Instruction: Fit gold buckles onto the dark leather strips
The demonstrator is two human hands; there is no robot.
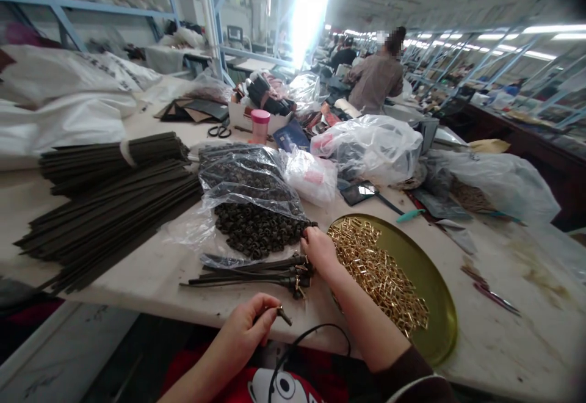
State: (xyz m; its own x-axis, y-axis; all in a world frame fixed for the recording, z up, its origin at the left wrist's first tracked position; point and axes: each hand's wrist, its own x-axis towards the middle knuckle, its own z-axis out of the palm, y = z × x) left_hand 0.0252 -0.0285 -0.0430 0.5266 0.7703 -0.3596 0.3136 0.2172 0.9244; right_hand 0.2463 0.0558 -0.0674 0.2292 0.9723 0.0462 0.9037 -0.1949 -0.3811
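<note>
My left hand (251,323) is closed near the table's front edge, pinching the end of a dark strap (284,316) with a bit of gold metal at the fingertips. My right hand (319,249) reaches forward, its fingers closed on a small dark loop (312,225) at the right edge of a loose pile of dark loops (256,235). That pile spills from a clear plastic bag (247,174). Between my hands lie several dark straps (247,273) with gold buckles at their right ends. Beside my right forearm stands a round gold-coloured tray (442,305) heaped with gold buckles (379,268).
Bundles of long dark strips (114,207) lie at the left. Behind are scissors (220,130), a pink-lidded jar (260,125) and plastic bags (366,146). Red-handled snips (497,296) lie right of the tray. A thin black cord (315,330) curves before my body. A person (375,79) stands farther back.
</note>
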